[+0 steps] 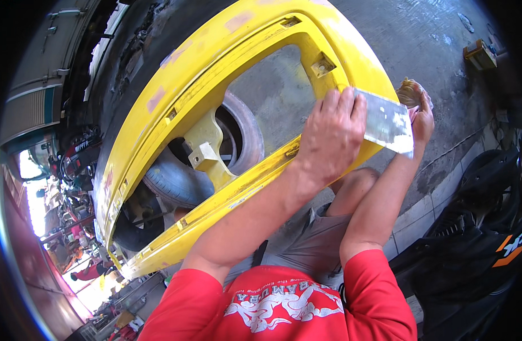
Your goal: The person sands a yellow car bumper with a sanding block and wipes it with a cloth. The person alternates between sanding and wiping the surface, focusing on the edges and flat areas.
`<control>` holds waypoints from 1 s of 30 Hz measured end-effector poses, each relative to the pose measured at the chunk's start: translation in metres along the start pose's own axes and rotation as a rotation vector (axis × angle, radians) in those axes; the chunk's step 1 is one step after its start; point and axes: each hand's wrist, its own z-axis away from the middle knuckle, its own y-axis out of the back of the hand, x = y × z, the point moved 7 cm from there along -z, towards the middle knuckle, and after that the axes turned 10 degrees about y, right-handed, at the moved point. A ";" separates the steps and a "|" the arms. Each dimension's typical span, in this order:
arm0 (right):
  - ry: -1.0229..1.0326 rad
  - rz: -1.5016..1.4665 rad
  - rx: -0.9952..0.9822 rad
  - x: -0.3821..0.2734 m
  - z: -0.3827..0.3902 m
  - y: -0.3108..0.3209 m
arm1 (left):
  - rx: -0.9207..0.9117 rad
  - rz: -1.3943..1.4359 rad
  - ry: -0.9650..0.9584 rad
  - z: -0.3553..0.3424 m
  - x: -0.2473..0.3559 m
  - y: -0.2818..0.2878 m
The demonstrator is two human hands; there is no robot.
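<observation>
A yellow plastic bumper-like car part, with pinkish patches, spans the view above my lap. My left hand has its fingers curled at the left end of a silvery rectangular sheet, gripping it against the part's right end. The sheet has white smudges. Beyond that sheet, my right hand is closed on a crumpled beige and pinkish wad, whose material I cannot make out.
Tyres lie under the part on the concrete floor. A yellow and dark box sits at upper right, black items with orange marks at right. Cluttered tools and machinery line the left, beside a metal shutter or cabinet.
</observation>
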 end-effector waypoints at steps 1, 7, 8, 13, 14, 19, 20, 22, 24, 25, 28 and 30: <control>-0.003 -0.011 0.028 0.000 0.000 0.001 | 0.003 -0.015 0.003 -0.007 -0.004 -0.004; -0.014 -0.006 0.042 -0.001 0.004 -0.002 | -0.010 -0.008 -0.023 0.007 0.009 0.003; -0.016 -0.008 0.046 -0.001 0.004 -0.003 | -0.091 -0.029 -0.015 0.005 0.008 -0.002; -0.014 -0.034 0.011 0.000 0.002 -0.005 | 0.016 -0.039 0.021 -0.014 -0.004 -0.003; -0.016 -0.033 0.021 0.001 0.002 -0.004 | -0.005 -0.024 0.020 -0.008 -0.002 -0.002; -0.013 -0.098 0.030 0.006 -0.002 0.001 | 0.005 -0.038 0.005 0.000 0.006 0.000; -0.026 -0.121 0.000 0.006 -0.002 0.000 | 0.006 -0.050 0.014 -0.008 0.003 -0.003; -0.019 -0.103 -0.017 0.006 -0.004 0.000 | -0.009 -0.055 0.031 -0.016 -0.001 -0.008; -0.003 -0.092 0.003 0.005 -0.005 0.000 | -0.039 -0.040 0.044 -0.014 -0.003 -0.008; 0.001 -0.094 0.013 0.005 -0.006 0.000 | -0.046 -0.006 0.046 -0.006 0.000 -0.006; -0.018 -0.075 0.078 0.005 -0.001 0.002 | -0.068 0.051 0.049 0.038 0.012 0.013; -0.014 -0.060 0.098 0.004 0.002 0.001 | -0.068 0.049 0.052 0.050 0.012 0.017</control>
